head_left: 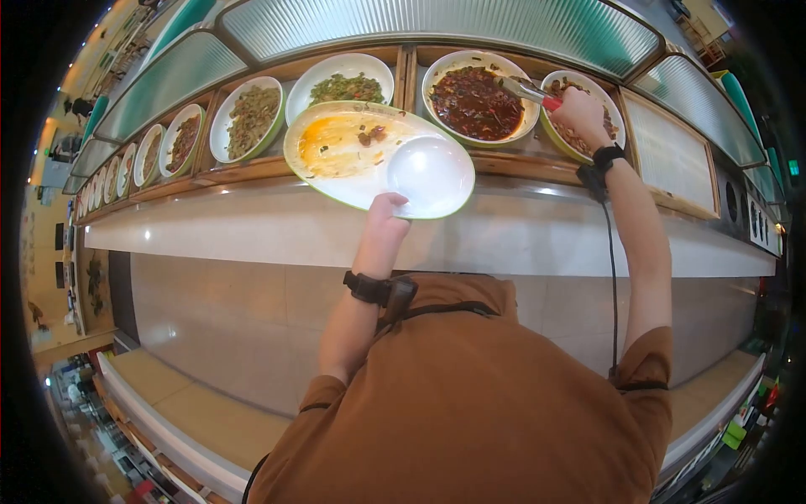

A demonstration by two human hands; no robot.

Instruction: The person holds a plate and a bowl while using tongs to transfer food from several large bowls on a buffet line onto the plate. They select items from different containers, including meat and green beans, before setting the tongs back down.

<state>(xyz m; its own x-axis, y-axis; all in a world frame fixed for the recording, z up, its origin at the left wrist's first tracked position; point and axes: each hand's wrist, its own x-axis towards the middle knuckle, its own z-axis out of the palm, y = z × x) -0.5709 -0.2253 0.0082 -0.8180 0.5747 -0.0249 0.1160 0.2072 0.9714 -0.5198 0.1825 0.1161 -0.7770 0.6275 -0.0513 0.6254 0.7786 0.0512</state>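
Observation:
My left hand (384, 217) grips the near rim of a large oval plate (336, 181) with a green edge. The plate carries orange sauce, a few bits of food and a small white bowl (430, 173). It hovers above a white counter ledge (252, 231). My right hand (579, 113) reaches to the far right and holds metal tongs with red handles (527, 91). The tips of the tongs lie over a dish of dark red saucy food (474, 101). Under my right hand sits a bowl of brownish food (606, 105).
A row of white bowls stands in a wooden rack (243, 170) behind the ledge: green vegetables (346, 86), shredded greenish food (250, 113), and several more bowls (180, 139) curving off left. A ribbed glass guard (437, 23) spans above them. A panel (667, 151) lies at the right.

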